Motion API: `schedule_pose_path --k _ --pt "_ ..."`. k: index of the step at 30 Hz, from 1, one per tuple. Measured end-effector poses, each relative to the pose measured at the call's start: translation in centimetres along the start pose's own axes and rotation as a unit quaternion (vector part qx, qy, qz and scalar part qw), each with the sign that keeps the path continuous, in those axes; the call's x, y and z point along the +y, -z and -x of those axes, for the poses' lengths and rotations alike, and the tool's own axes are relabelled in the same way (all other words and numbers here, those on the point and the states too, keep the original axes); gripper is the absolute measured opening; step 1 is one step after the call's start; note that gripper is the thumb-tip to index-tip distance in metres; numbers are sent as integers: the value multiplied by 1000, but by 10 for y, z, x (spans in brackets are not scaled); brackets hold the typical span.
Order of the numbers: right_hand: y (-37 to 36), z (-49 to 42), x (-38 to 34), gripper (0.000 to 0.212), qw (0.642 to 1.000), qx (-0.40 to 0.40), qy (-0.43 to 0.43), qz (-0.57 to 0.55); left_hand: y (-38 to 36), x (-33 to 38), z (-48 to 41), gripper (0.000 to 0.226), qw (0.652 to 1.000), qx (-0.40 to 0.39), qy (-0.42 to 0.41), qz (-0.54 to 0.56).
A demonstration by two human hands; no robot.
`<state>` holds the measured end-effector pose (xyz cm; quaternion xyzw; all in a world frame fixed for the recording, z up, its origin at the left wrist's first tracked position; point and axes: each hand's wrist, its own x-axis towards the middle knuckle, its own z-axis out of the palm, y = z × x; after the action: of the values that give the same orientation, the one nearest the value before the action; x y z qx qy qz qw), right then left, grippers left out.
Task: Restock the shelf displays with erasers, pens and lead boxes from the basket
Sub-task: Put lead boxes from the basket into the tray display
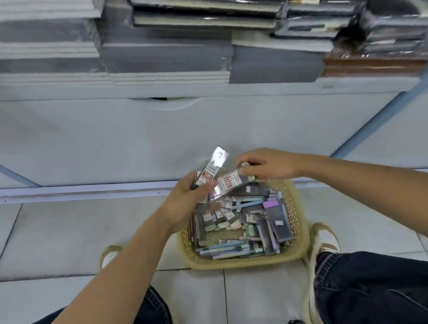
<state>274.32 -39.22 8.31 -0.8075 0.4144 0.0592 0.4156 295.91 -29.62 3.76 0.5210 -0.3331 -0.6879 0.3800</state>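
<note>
Left hand (185,200) grips lead boxes (209,168)—right hand (268,165) seemingly pinches one's end—over basket (243,262).

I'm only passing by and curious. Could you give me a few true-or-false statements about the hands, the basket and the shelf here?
1. The basket stands on the tiled floor. True.
2. The left hand holds nothing. False: it grips a few small packs.
3. The right hand pinches the end of a red-labelled pack above the basket. True.
4. The basket has been emptied. False: it still holds pens and many more packs.
5. The shelf above is filled with bottles. False: it carries stacked books, some of them wrapped in plastic.
</note>
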Motion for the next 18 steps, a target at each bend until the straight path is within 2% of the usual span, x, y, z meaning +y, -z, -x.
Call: schedule_pose_path --k 2,4,6,11,18 --pt "26 17 -19 13 997 53 19 -57 -22 26 12 33 998 -2 -54 44" --pt "46 38 -39 11 980 126 42 -148 -42 54 24 26 992 28 -114 43" --pt "65 60 -59 25 952 211 65 -213 -62 81 37 25 986 27 -160 47" --pt "115 124 -101 23 892 360 134 -239 -112 156 65 29 970 -54 -223 81" --pt "224 213 -137 10 825 496 207 -174 -180 269 91 25 945 -122 -294 68"
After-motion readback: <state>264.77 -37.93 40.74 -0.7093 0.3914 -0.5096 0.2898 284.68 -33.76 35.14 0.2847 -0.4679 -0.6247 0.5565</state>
